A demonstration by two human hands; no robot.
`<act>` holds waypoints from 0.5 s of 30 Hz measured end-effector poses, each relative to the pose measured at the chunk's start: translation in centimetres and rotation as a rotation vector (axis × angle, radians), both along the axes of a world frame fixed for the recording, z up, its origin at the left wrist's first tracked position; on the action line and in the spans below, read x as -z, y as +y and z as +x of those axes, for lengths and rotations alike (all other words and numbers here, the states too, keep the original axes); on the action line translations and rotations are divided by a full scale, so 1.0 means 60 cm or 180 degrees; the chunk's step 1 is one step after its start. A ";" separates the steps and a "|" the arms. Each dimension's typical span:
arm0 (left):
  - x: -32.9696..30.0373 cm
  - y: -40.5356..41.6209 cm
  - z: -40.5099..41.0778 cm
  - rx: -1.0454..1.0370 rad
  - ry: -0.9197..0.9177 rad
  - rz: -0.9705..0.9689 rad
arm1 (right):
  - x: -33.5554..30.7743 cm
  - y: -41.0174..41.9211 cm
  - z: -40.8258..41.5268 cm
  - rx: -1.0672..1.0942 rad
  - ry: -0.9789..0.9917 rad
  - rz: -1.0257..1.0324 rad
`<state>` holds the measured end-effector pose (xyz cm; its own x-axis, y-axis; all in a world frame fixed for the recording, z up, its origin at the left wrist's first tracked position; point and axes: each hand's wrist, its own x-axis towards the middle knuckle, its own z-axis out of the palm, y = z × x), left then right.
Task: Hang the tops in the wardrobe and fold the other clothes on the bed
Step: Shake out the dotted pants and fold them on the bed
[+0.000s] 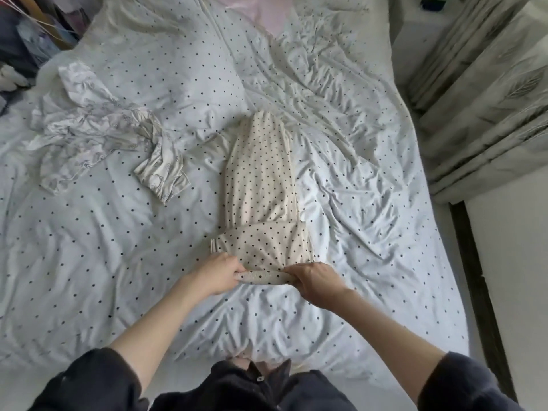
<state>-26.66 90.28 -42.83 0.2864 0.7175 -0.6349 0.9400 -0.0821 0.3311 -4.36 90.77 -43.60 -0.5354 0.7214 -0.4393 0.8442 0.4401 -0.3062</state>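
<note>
I look down on the bed (pixel 370 179), whose pale sheet with small dark dots is rumpled but broad enough to serve as my folding surface. That is why the garments lie on it and not in the air.

In the middle, running away from me, lies the cream dotted garment (pixel 261 179), laid long and narrow, with its near end already turned back over itself in 1 fold. I judge it to be trousers or a skirt, one of the clothes to fold, not a top for the wardrobe. Laid straight like this, it can be doubled up end over end.

To the left, well apart from it, the white printed garment (pixel 98 134) sits crumpled and untouched, so I take it as waiting its turn.

My left hand (pixel 218 274) pinches the near-left corner of the folded edge, fingers curled round the cloth. My right hand (pixel 315 281) grips the near-right corner the same way. Holding both corners keeps the edge taut and level for the next fold.

I can read no brand, label or writing anywhere.
</note>
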 end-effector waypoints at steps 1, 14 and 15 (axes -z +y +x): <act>-0.009 0.000 0.004 0.0119 0.0053 -0.0211 | -0.007 -0.009 0.003 -0.0027 -0.0057 -0.0154; -0.047 0.171 -0.039 -0.0885 -0.0428 0.1624 | -0.060 0.233 -0.034 0.0463 0.0216 -0.0106; -0.035 0.178 -0.040 -0.1033 -0.0420 0.2060 | -0.049 0.246 -0.039 0.0516 0.0134 0.0130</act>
